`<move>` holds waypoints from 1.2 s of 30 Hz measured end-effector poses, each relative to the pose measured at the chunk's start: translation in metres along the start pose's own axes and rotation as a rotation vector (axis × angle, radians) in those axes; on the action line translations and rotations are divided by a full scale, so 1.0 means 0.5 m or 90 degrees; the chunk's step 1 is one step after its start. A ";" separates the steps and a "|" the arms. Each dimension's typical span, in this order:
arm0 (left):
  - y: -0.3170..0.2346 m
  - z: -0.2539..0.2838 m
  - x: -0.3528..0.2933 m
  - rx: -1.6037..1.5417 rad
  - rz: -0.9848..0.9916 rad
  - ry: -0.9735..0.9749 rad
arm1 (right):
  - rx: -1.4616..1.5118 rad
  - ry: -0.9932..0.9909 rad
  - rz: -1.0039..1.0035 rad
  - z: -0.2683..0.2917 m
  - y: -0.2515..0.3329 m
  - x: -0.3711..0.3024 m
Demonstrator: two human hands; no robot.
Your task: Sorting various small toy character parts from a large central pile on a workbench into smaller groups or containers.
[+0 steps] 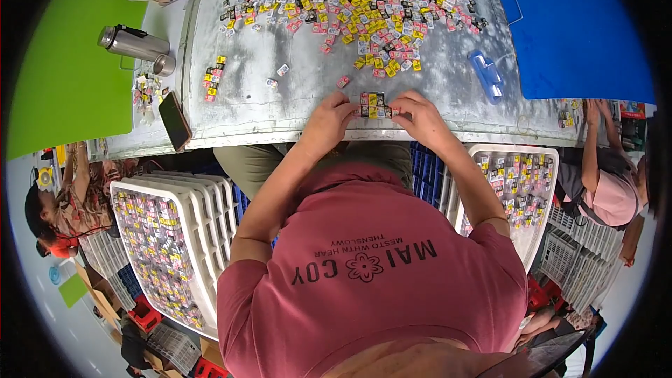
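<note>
A small block of printed, box-like pieces (372, 103) in yellow, black, pink and white lies at the table's near edge, lined up in two rows. My left hand (326, 124) is closed with its fingertips at the left end of the block. On the opposite end my right hand (423, 120) pinches the pieces, a pink one showing by its fingers. Just beyond my left fingers lies a loose pink piece (342, 82). A large heap of similar pieces (364, 7) spreads over the far part of the metal table (280, 119).
A column of pieces (214, 78), a phone (174, 120) and a steel flask (133, 42) are to the left. A clear blue plastic object (486, 77) lies right, near a blue panel (574, 28). Trays of pieces (168, 203) (553, 168) flank me; other people work at both sides.
</note>
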State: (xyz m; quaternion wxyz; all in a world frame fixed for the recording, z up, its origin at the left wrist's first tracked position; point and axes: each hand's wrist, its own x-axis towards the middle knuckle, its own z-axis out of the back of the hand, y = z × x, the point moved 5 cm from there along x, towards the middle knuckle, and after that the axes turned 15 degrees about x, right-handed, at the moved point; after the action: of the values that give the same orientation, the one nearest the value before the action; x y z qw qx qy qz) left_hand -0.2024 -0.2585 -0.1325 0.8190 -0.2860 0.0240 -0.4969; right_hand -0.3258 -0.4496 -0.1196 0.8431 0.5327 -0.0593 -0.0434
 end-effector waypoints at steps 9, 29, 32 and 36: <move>-0.027 0.003 -0.031 0.144 -0.095 -0.079 | -0.104 -0.110 0.150 -0.006 -0.011 -0.032; -0.040 -0.046 -0.053 0.198 -0.228 0.102 | -0.263 0.049 0.142 -0.080 -0.006 -0.068; -0.040 -0.048 -0.056 0.221 -0.227 0.108 | -0.275 0.070 0.126 -0.084 -0.007 -0.071; -0.037 -0.040 -0.057 0.166 -0.209 0.128 | -0.283 0.090 0.126 -0.083 -0.010 -0.074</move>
State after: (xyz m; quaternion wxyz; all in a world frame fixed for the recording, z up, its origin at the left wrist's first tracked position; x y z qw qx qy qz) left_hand -0.2382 -0.2502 -0.1472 0.7507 -0.1268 -0.0055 -0.6484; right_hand -0.3563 -0.4096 -0.1437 0.9418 0.3271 -0.0414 0.0647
